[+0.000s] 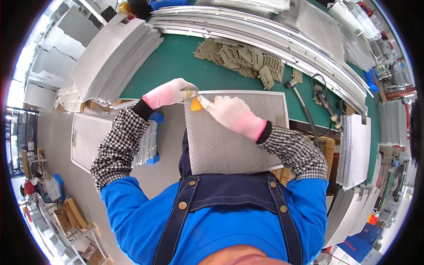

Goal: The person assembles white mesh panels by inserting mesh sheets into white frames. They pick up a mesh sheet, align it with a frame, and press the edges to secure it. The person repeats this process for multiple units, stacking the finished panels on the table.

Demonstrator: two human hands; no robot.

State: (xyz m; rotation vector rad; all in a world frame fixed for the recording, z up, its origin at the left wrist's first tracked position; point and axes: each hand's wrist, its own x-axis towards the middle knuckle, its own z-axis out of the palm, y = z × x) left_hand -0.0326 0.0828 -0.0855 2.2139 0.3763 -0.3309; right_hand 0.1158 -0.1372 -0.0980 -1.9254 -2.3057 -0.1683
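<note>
A grey metal mesh panel (234, 141) with a light frame strip along its far and right edges leans between my body and the table edge. At its far left corner my left hand (172, 92), in a white and pink glove, is closed with its fingertips at the edge. My right hand (232, 113), gloved alike, is closed on a small orange flat tool (196, 104), pressed near that same corner. Only part of the tool shows past the fingers. On the left side of the panel no frame strip is visible.
On the green table (176, 62) lie a heap of grey-beige plastic corner pieces (243, 59), a hammer (302, 106) and a power screwdriver (326, 104). Long metal strips (265, 28) line the far side. Mesh sheets (119, 57) are stacked at left; a framed panel (90, 134) stands below.
</note>
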